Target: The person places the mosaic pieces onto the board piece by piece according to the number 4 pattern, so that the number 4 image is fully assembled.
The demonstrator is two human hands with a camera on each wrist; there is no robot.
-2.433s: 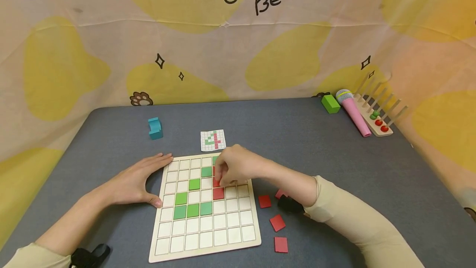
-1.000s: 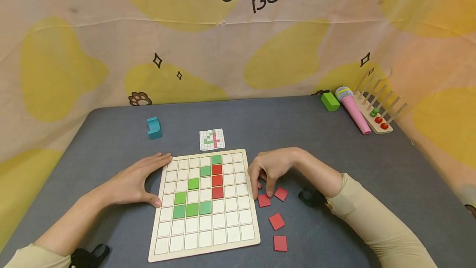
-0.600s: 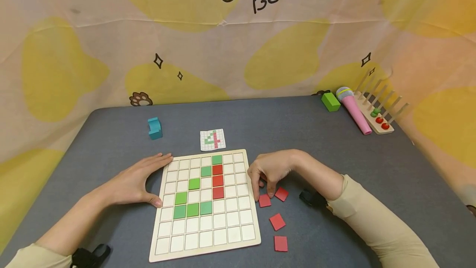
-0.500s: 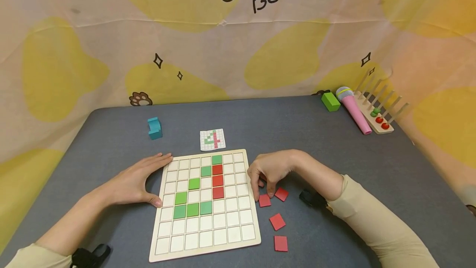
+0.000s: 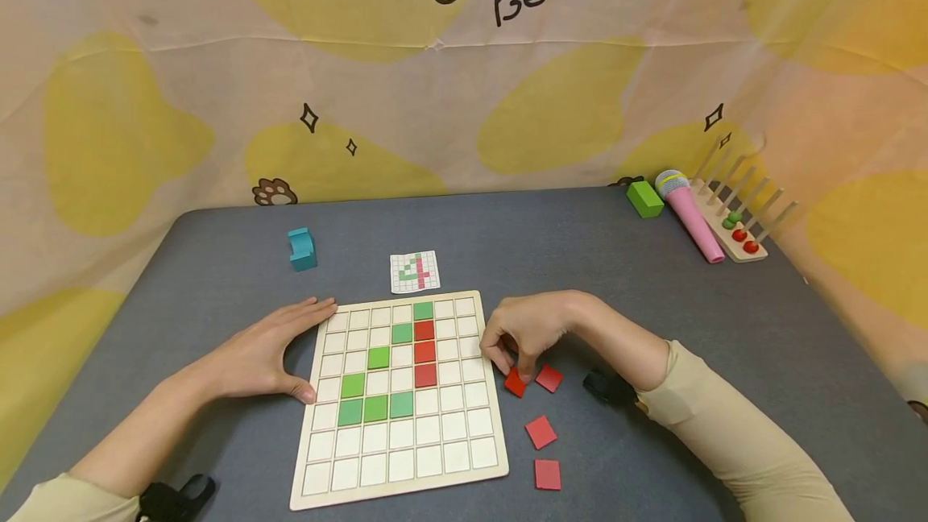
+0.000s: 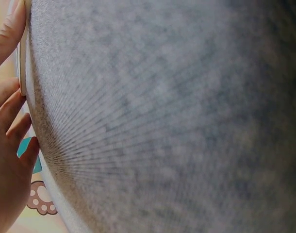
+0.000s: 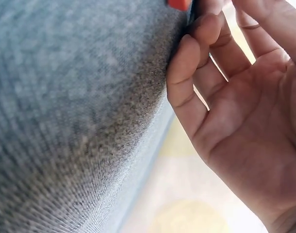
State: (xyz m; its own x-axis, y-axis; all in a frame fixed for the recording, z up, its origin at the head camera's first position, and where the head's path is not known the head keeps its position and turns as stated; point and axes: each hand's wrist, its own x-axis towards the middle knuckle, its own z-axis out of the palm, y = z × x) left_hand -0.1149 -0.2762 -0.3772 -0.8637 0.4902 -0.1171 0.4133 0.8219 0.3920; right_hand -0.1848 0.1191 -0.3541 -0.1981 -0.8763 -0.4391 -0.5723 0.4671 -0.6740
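Observation:
A pale wooden grid board (image 5: pixel 403 498) lies on the table, with green and red square tiles in some of its cells. My left hand (image 5: pixel 264 353) rests along its left edge, thumb and fingers spread and touching the rim. Just right of the board, my right hand (image 5: pixel 529 330) pinches a red tile (image 5: pixel 515 383) between thumb and fingers, and the tile is tilted. Another red tile (image 5: pixel 548 378) lies close beside it. In the right wrist view, the fingers (image 7: pixel 184 63) are curled and a red-orange corner shows at the top.
Two more red tiles, one nearer the board (image 5: pixel 540 432), lie below. A small pattern card (image 5: pixel 415 272) sits behind the board. A blue block (image 5: pixel 302 250) stands at the back left. A green block (image 5: pixel 644 199), a pink microphone (image 5: pixel 692 220) and a peg rack (image 5: pixel 750 254) are at the back right.
My right hand has left the board, where red tiles now show uncovered, and moved right to the loose tiles. The pinched tile, flat half a second ago, is now tipped up. My left hand stays put.

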